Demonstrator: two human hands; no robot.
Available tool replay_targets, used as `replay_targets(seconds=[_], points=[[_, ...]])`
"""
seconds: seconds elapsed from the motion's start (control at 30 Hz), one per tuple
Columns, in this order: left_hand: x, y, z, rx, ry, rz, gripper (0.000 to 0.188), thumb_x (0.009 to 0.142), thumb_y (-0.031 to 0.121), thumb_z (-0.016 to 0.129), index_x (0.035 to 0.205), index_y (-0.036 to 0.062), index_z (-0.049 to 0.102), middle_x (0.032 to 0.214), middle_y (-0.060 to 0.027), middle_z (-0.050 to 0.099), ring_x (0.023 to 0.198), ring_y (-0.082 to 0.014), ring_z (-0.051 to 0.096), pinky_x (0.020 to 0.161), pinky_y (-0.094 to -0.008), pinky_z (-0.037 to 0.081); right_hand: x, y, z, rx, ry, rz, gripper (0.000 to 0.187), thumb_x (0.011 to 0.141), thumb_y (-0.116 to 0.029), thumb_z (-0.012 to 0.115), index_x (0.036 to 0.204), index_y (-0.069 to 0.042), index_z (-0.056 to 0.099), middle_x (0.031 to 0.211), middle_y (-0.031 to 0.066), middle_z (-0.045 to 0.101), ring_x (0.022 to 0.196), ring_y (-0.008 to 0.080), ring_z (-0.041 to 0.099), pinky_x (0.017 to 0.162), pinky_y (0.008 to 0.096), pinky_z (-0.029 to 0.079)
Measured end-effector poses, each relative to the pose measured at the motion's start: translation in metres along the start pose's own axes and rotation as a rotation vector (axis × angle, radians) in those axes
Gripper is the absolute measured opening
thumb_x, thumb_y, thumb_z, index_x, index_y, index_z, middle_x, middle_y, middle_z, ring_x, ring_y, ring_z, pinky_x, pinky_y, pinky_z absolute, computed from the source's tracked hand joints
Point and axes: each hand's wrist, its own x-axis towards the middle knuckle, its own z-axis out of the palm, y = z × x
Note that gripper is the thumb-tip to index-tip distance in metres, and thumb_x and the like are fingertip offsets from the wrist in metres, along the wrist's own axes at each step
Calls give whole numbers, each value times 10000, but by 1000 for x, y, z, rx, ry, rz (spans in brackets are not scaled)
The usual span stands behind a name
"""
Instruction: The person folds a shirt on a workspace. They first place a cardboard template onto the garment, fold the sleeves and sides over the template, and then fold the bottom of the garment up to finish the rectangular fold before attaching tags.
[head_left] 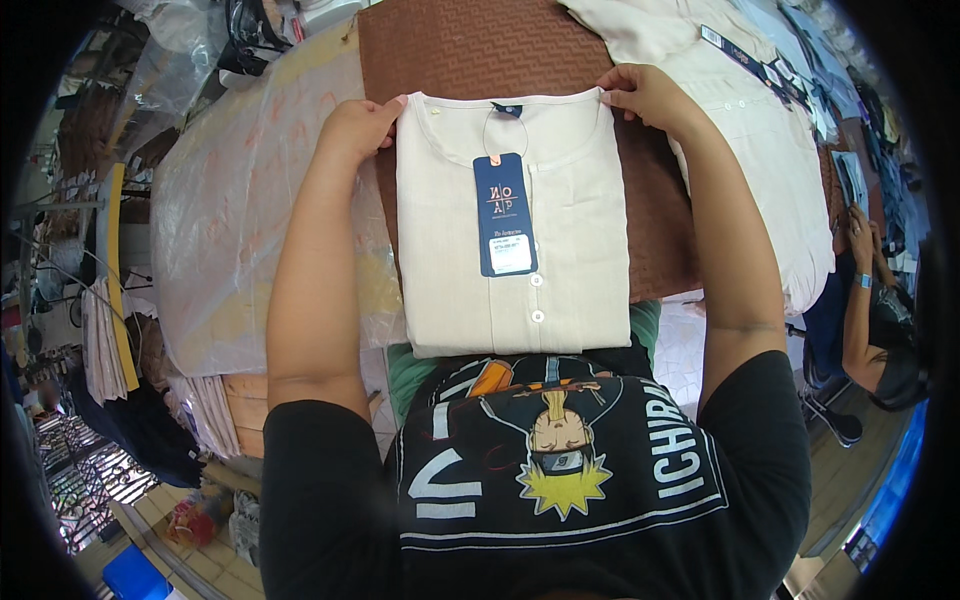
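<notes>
A folded cream shirt [570,240] with a round neckline and small buttons lies in front of me, its neck end away from me. My left hand [360,128] pinches its far left corner between thumb and fingers. At the far right corner, my right hand [650,98] grips the shirt the same way. A dark blue hang tag [503,215] with a white sticker rests on the shirt's front, tied by a loop at the neck. The shirt's near edge reaches to my lap.
Beneath the shirt is a brown textured mat [480,50]. Clear plastic sheeting [270,210] covers the surface at left. More cream garments [750,170] with a dark tag [735,55] are piled at right. Another person's arm [860,300] shows at the far right edge.
</notes>
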Motion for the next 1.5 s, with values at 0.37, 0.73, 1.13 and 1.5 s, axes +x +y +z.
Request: replay_targets(seconds=[0.37,0.73,1.13,1.5], points=[[-7,-9,12,-409,-81,-54,260,871,281,611,954,42,667,847,-19,664,751,-129,607,658,-262,479,24,23,19,180,110,-224,103,854,-137,629,883,-39,626,777,-15,607,700,66,524,670,213,420],[16,-16,17,85,167,97,506,782,500,635,878,4,671,747,-53,648,640,-163,593,609,-298,470,20,-7,35,-163,402,-333,147,825,-175,656,901,-49,653,815,62,654,697,162,588,680,281,467],[23,-9,22,-370,-47,-34,296,818,359,658,932,86,675,799,21,636,697,-79,551,653,-260,429,31,-102,122,-488,195,-733,128,778,-222,650,853,-124,681,877,39,626,944,234,564,808,390,438],[27,-16,22,-234,-6,-1,336,844,380,604,985,82,672,887,-7,649,814,-123,574,729,-275,441,-10,-90,49,-299,566,-727,159,776,-141,681,876,-21,649,841,96,617,781,250,593,697,339,466]])
